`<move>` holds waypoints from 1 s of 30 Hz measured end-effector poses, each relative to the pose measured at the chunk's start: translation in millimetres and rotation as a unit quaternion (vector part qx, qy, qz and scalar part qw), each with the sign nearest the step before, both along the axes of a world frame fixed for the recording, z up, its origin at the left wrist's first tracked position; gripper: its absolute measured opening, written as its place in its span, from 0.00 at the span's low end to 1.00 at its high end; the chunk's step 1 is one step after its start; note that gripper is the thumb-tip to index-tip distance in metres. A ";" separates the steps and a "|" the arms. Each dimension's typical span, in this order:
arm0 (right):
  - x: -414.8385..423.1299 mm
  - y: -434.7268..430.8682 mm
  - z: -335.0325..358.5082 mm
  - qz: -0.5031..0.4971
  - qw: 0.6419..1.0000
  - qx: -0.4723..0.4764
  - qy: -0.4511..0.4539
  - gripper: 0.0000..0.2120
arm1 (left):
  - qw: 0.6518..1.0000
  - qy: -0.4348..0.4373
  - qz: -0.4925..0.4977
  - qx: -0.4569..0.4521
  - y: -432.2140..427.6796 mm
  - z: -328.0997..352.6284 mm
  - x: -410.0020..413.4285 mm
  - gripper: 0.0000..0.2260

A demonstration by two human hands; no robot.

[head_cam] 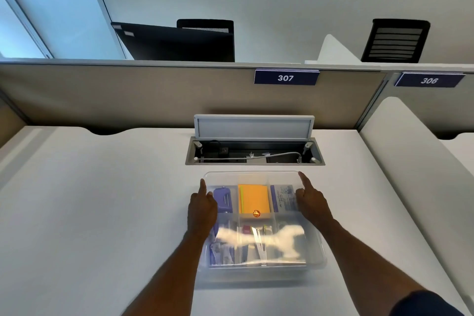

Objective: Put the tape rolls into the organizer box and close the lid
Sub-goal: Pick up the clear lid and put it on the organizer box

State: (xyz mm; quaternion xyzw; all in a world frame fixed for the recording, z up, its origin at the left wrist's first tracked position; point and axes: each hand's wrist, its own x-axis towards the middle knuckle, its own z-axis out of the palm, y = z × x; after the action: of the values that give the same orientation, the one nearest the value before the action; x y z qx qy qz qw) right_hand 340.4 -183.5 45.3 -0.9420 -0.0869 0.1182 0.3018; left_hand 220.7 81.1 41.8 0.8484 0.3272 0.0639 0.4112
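While hands press, organizer box (311,261) lies lengthwise away.

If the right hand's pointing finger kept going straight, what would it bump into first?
The right hand points away across the clear lid. Going straight on, it would probably pass the lid's far edge and meet the open cable tray set into the desk, though depth is hard to judge.

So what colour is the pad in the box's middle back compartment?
Orange, with a yellow strip on its left edge: the pad shows through the clear lid in the head view.
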 end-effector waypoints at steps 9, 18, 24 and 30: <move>-44.8 -17.9 0.3 -0.118 0.991 0.066 0.019 0.21 | 0.996 0.034 0.063 -0.047 5.2 1.4 -45.5 0.20; -86.0 -34.0 -5.3 -0.179 0.944 0.261 0.094 0.15 | 0.993 0.028 0.111 -0.026 -33.1 -2.1 -88.1 0.28; -103.2 -33.4 -14.0 -0.159 0.970 0.184 0.020 0.16 | 0.991 0.021 0.129 -0.004 -35.5 -0.7 -88.2 0.28; -100.5 -30.9 -16.5 -0.158 0.979 0.120 -0.038 0.16 | 0.990 0.001 0.143 0.017 -37.6 -5.2 -88.1 0.26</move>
State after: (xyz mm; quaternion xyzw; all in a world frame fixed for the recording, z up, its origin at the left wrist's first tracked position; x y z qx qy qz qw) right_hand 239.9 -214.4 28.8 -0.9046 0.0377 0.0221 0.4241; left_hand 132.7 43.5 36.6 0.7999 0.4442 0.1268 0.3831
